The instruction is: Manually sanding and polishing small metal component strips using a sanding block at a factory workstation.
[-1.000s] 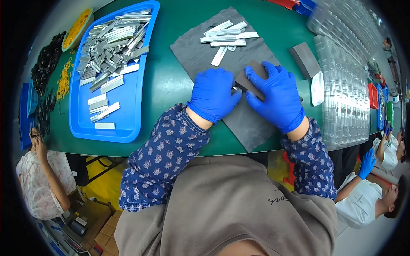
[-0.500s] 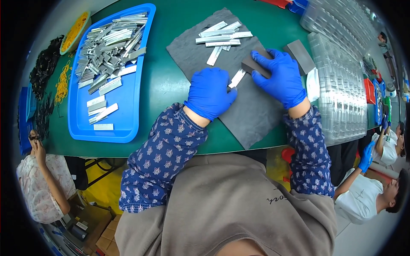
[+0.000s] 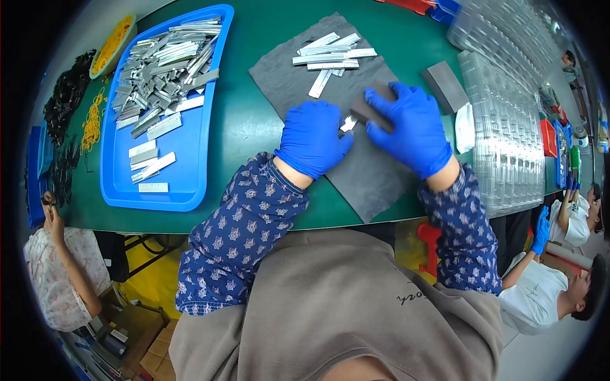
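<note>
1. Gripping a dark grey block (image 3: 362, 109), the right hand (image 3: 413, 130) curls its fingers over it, upper centre of the frame!
2. Just left, the left hand (image 3: 312, 138) bunches its fingers beside a silver strip (image 3: 347, 123); whether they pinch it, I can't tell.
3. Strip's at upper centre, over the dark mat (image 3: 375, 181), block at its upper end.

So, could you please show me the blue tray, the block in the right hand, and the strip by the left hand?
Tray (image 3: 190, 141): head view, bare floor at its right side.
Block (image 3: 360, 108): head view, its uncovered left end.
Strip (image 3: 348, 123): head view, its short uncovered part.
</note>
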Demonstrator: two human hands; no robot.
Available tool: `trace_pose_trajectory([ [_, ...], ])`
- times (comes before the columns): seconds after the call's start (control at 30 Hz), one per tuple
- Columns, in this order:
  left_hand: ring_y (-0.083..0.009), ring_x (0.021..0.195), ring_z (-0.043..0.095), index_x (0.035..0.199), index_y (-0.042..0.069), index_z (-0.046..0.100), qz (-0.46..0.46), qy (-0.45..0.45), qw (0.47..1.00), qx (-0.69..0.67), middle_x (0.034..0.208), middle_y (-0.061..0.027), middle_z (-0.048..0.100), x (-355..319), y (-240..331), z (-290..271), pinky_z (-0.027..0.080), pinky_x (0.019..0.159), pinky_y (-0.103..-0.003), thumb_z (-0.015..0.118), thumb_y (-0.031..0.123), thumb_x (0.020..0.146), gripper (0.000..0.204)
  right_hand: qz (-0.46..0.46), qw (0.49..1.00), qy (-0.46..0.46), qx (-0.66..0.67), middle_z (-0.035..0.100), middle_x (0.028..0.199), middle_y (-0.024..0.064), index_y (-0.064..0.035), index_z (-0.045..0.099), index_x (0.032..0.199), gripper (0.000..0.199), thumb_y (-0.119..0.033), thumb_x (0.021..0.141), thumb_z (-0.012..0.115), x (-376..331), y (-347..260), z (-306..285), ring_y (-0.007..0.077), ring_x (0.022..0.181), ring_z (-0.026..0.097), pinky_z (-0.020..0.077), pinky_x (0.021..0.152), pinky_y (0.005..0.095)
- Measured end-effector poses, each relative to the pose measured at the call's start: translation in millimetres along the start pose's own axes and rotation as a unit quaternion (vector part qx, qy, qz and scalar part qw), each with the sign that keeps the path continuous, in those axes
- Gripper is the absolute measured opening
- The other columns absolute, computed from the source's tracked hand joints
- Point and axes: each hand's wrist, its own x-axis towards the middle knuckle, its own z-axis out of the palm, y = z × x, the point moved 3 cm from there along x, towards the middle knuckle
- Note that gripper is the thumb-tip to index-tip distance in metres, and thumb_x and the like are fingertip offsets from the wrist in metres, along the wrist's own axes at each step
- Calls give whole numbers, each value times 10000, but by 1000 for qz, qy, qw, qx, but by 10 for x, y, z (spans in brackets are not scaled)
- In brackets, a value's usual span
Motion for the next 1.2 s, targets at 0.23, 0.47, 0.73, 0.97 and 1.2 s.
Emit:
trace_pose_trajectory([
  [0.23,-291,748,612,765,96,627,-3,6,1000,-2,768,-98,614,5,10,-4,447,684,-439,693,316,724,233,41,997,-53,-25,615,1123,219,-191,678,1176,471,-340,729,690,211,209,-22,372,977,591,484,844,449],
  [0.47,-298,732,615,760,93,633,-4,5,1000,1,751,-103,614,10,12,-5,449,680,-439,689,323,721,240,-13,998,-59,13,629,1067,187,-162,693,1144,460,-348,723,693,248,235,-78,357,923,604,503,804,439],
  [0.73,-296,734,618,756,94,639,-2,13,1000,8,755,-103,621,4,13,-4,449,672,-438,684,311,720,225,-43,998,-52,-9,625,997,181,-161,711,1093,418,-340,716,687,214,44,-140,352,931,605,510,778,431],
  [0.97,-291,724,621,740,95,639,-10,2,1000,2,736,-100,622,25,24,2,449,668,-436,686,310,715,222,71,996,-59,-6,637,1045,180,-173,693,1143,459,-363,724,693,330,599,-92,367,941,612,508,826,437],
  [1.2,-295,726,622,729,92,641,-2,17,1000,-5,730,-104,622,17,-18,-12,454,674,-440,692,315,713,229,-23,999,-31,33,630,1098,213,-193,680,1181,467,-350,741,692,152,142,-65,362,991,610,489,872,438],
])
